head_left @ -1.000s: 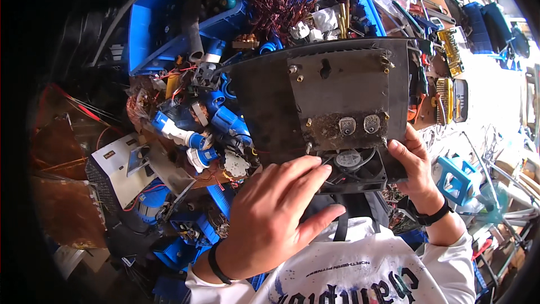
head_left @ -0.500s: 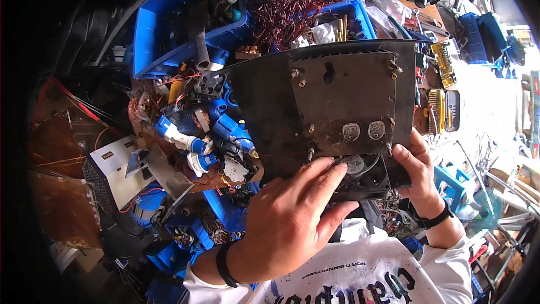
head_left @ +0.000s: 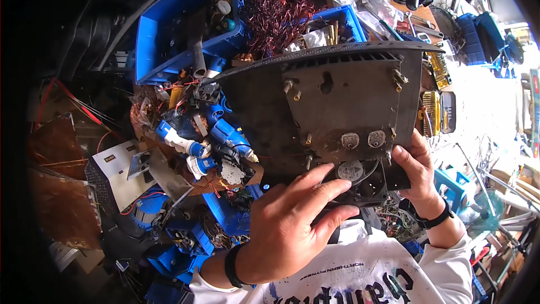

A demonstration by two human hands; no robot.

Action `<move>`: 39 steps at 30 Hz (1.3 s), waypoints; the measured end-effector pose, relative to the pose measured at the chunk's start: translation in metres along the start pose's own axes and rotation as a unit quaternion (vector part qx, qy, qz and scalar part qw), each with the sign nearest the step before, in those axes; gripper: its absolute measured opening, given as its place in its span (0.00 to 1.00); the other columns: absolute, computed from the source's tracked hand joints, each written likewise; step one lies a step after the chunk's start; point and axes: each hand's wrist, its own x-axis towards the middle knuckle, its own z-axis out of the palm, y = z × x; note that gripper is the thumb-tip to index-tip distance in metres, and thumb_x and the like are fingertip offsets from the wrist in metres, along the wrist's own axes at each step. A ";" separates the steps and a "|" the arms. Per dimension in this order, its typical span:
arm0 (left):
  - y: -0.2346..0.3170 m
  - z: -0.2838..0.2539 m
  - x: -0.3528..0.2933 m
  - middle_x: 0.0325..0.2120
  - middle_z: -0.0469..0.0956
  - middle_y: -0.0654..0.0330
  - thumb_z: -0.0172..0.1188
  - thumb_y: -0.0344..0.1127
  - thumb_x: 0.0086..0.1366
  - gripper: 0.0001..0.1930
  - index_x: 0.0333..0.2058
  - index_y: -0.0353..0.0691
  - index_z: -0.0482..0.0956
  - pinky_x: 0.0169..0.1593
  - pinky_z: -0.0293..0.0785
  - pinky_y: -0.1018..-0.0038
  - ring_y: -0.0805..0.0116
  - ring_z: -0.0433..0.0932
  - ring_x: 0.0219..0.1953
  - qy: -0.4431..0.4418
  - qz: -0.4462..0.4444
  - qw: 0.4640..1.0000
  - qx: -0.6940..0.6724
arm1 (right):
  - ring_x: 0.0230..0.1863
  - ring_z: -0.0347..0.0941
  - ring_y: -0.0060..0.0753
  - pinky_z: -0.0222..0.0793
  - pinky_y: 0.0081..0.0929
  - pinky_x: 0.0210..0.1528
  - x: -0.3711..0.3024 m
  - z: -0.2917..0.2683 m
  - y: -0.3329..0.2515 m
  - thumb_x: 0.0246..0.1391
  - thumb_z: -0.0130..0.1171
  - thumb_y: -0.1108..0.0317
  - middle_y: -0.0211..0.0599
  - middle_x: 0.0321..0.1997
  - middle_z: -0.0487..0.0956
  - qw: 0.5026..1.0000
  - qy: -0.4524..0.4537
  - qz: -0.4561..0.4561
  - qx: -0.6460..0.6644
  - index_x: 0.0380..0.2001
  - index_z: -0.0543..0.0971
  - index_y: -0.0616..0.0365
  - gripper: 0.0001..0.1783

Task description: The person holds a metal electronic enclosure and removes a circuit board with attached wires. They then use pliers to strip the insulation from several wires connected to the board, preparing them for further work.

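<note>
Right fingers (head_left: 408,160) pinch a dark flat metal panel (head_left: 337,107), seemingly steadying; left fingers (head_left: 323,191), empty, parted over its square black fan (head_left: 360,177); next needs firm support.

Main obstruction: the black panel (head_left: 253,101), held above the worktop (head_left: 222,187). Across its raised plate (head_left: 343,107), a flat lane runs between the projecting posts (head_left: 309,139). At the fan (head_left: 351,170), the left fingers (head_left: 323,194) and right thumb (head_left: 405,160) bound a narrow gap. Plugs (head_left: 228,135) crowd the worktop's near-left corner; a blue bin (head_left: 145,45) and wire heap (head_left: 273,17) obstruct its far edge.
</note>
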 end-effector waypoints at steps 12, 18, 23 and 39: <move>0.021 0.004 -0.007 0.42 0.82 0.53 0.77 0.35 0.45 0.24 0.41 0.37 0.79 0.17 0.59 0.84 0.83 0.67 0.17 0.014 -0.023 0.999 0.033 | 0.50 0.73 0.24 0.68 0.24 0.53 -0.008 -0.005 -0.010 0.60 0.55 0.74 0.37 0.51 0.77 1.000 -0.011 -0.015 -0.006 0.54 0.70 0.64 0.19; 0.010 -0.008 -0.018 0.41 0.81 0.53 0.76 0.32 0.46 0.22 0.40 0.37 0.79 0.19 0.66 0.85 0.76 0.76 0.26 0.089 0.062 0.994 0.029 | 0.51 0.73 0.26 0.67 0.26 0.55 -0.009 -0.004 -0.016 0.60 0.56 0.72 0.38 0.51 0.77 0.999 -0.021 -0.030 0.012 0.55 0.69 0.64 0.21; -0.005 -0.016 -0.014 0.40 0.79 0.57 0.72 0.29 0.48 0.18 0.40 0.40 0.79 0.32 0.72 0.72 0.65 0.78 0.30 0.125 0.094 0.978 0.135 | 0.53 0.72 0.27 0.67 0.27 0.56 -0.011 -0.014 -0.021 0.60 0.55 0.70 0.39 0.52 0.77 0.999 -0.010 -0.042 -0.002 0.57 0.68 0.65 0.22; -0.016 -0.034 -0.002 0.35 0.77 0.58 0.70 0.26 0.49 0.16 0.38 0.39 0.79 0.34 0.73 0.71 0.63 0.77 0.31 0.169 0.091 0.978 0.080 | 0.54 0.73 0.31 0.67 0.30 0.58 -0.013 -0.011 -0.033 0.59 0.53 0.69 0.40 0.54 0.75 1.000 0.020 0.010 0.019 0.58 0.67 0.62 0.24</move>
